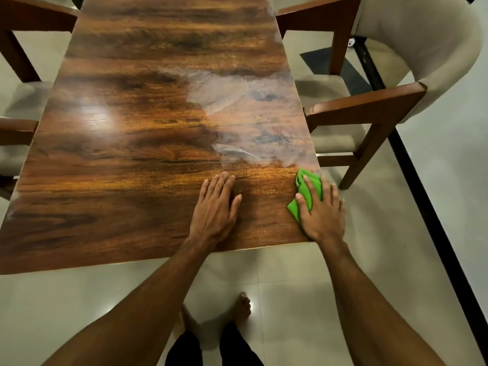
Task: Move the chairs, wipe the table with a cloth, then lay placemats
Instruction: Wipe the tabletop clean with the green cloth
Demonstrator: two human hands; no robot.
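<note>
A long dark wooden table (137, 143) runs away from me. My right hand (323, 210) presses a green cloth (307, 190) flat onto the table's near right corner. My left hand (216, 207) rests flat on the tabletop near the front edge, fingers spread, holding nothing. Wet smear marks (237, 101) show on the right half of the table beyond the cloth. A beige chair with a wooden frame (375, 101) stands pulled back on the right side. No placemats are in view.
Parts of other wooden chairs (18, 128) stand along the table's left side, and another (317, 17) at the far right. The floor is pale tile with a black strip (427, 207) on the right. My bare feet (243, 310) stand by the table's near end.
</note>
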